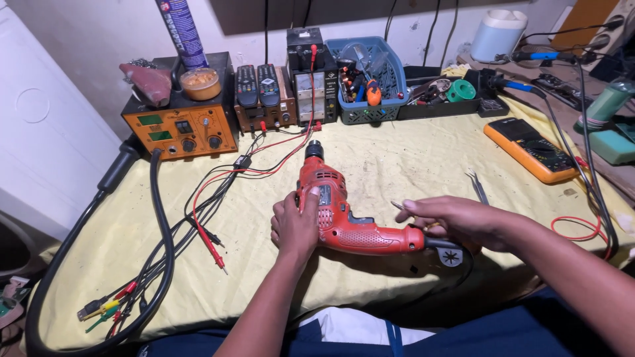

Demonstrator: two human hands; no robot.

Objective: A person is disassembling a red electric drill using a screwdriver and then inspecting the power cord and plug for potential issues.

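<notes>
Right at the frame's centre the red drill (337,211) lies on the yellow surface (410,158), chuck toward the top, handle toward the right. Left hand (296,228) presses against its body, fingers curled on it; right hand (456,221) hovers over the handle, pinching a thin metal tool (399,207).

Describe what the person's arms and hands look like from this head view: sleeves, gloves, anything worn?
Both forearms are bare, with no sleeves in view. The left hand and right hand wear no gloves, and no rings, watch or bracelet can be seen. Dark blue clothing with a white patch shows at the lap.
</notes>
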